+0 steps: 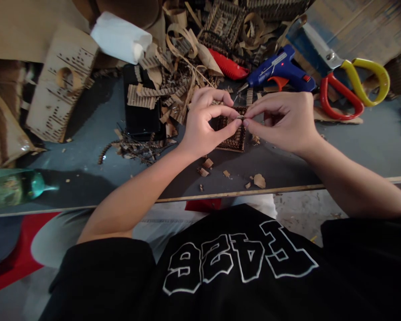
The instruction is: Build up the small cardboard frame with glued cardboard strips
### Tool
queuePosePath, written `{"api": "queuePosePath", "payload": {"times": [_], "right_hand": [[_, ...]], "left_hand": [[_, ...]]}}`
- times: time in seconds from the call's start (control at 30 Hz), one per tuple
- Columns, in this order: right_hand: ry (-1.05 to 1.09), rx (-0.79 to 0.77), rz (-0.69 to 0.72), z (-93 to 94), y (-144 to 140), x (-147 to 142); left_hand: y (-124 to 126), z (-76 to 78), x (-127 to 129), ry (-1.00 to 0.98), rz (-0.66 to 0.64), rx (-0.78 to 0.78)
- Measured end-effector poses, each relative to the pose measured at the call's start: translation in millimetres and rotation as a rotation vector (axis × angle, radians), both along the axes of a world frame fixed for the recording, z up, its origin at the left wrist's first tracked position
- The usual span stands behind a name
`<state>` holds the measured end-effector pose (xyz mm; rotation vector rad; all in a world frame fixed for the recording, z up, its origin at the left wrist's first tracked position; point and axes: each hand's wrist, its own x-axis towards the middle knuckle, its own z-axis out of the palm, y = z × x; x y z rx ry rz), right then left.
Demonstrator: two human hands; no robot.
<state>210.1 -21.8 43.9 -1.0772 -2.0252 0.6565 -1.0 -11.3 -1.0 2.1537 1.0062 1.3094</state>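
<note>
Cardboard frame [234, 139] (small, woven) lies on the surface [87, 125]; left hand [203, 122] and right hand [284, 120] pinch a tiny piece [241, 117] above it.

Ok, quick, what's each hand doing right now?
Left hand: fingertips pinched on a small cardboard piece above the square cardboard frame.
Right hand: pinched on the same piece from the other side.
</note>
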Motion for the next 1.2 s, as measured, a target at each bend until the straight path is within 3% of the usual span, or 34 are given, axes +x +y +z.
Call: {"api": "queuePosePath", "payload": {"times": [0.4, 0.7, 1.07, 1.2], "right_hand": [[0.016, -0.028, 0.004, 0.5, 0, 1], [0.046, -0.147, -0.002, 0.7, 1, 2], [0.094, -0.026, -0.002, -2.2, 5, 3], [0.071, -0.048, 0.003, -1.7, 4, 3]], "left_hand": [[4, -6.0, 0, -0.030, -0.044, -0.037], [5, -4.9, -1, -0.019, -0.078, -0.051], [7, -8.2, 0, -0.040, -0.028, -0.142], [8, -12.7, 2, -0.088, -0.019, -0.210]]}}
